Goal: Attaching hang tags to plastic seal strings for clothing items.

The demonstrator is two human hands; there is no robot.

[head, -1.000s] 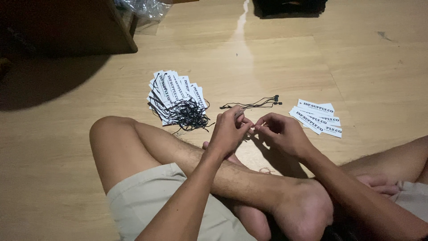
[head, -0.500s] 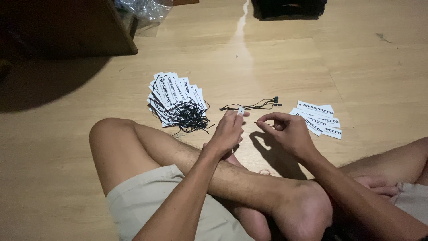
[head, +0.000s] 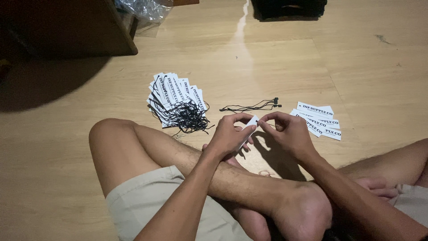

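Head view: the person sits cross-legged on a wooden floor [head: 67,187], both hands raised just above the shins. The left hand [head: 227,136] is closed in a pinch on a small white tag [head: 250,125], thumb and fingertips gripping its lower part. The tag's long axis runs up and to the right, so its free top corner points at the right hand [head: 290,131]. The right hand is also closed to a pinch, thumb against forefinger, its tips touching or nearly touching that top corner; whether it holds a thin cord there is too fine to tell. The two hands meet at the tag, the right one nearer its upper end and the left nearer its lower end.

Just beyond the hands on the floor lies a loose black cord [head: 252,107], stretched left to right with its clasp end to the right. To the left of it sits a fanned stack of tags with cords [head: 176,100], the black strings tangled at its near edge. To the right, just beside the right hand, lies a small pile of plain tags [head: 318,118]. Farther off is bare floor, with a dark cabinet [head: 62,27] and a clear plastic bag [head: 145,11] at the top edge.
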